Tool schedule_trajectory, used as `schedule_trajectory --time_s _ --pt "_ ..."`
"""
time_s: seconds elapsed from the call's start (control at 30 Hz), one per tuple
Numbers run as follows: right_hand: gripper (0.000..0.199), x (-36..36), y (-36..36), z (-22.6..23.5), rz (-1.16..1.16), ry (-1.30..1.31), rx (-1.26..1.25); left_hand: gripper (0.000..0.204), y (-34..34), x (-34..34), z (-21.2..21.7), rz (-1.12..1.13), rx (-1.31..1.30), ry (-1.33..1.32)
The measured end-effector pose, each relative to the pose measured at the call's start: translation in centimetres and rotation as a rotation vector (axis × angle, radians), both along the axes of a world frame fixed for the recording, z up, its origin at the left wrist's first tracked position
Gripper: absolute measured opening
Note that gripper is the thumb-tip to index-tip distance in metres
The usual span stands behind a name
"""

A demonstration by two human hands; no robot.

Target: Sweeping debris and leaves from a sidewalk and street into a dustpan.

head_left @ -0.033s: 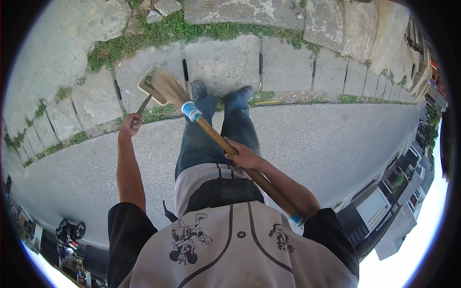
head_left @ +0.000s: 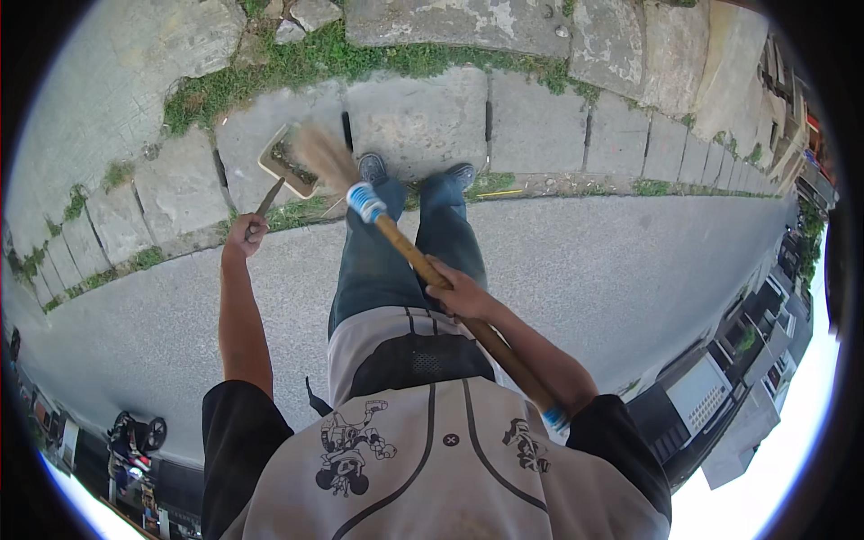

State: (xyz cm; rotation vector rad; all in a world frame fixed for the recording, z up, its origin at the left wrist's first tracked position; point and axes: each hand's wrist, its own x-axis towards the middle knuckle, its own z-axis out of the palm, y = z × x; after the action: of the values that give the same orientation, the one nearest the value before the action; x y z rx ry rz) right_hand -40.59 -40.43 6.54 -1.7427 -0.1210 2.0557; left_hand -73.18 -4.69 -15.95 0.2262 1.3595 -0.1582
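My left hand (head_left: pixel 246 236) is closed around the dark handle of a dustpan (head_left: pixel 307 193), whose cream-edged tray rests on the concrete slabs. Dirt and debris (head_left: pixel 283 164) lie inside the tray. My right hand (head_left: pixel 456 290) grips the bamboo handle of a broom (head_left: pixel 411 253), which slants across my legs. Blue and white binding (head_left: pixel 365 202) wraps the top of its bristles (head_left: pixel 324 157). The bristle tips, blurred, are at the right side of the dustpan, near my left shoe. The handle's far end passes by my right forearm.
Concrete slabs (head_left: pixel 538 128) form a strip along the road (head_left: pixel 576 252), with grass (head_left: pixel 405 56) behind them. My shoes (head_left: pixel 371 167) stand at the slab edge. A yellow stick (head_left: pixel 500 193) lies right of them. A motorcycle (head_left: pixel 135 436) stands at lower left.
The broom's bristles have shifted slightly to the right, uncovering more of the debris in the dustpan. My left hand and the dustpan have stayed in place.
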Motion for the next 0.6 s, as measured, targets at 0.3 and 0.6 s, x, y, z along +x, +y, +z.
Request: schedule_trajectory --time_s 0.3,0.6 --pt "0.060 3.2 2.3 -7.9 0.031 -0.399 -0.119 0.008 -0.5 2.2 0.1 0.071 -0.038 -0.035" --pt "0.060 -2.0 -5.9 -7.6 0.213 -0.179 0.147 0.010 -0.8 0.3 -0.4 0.147 0.002 -0.108"
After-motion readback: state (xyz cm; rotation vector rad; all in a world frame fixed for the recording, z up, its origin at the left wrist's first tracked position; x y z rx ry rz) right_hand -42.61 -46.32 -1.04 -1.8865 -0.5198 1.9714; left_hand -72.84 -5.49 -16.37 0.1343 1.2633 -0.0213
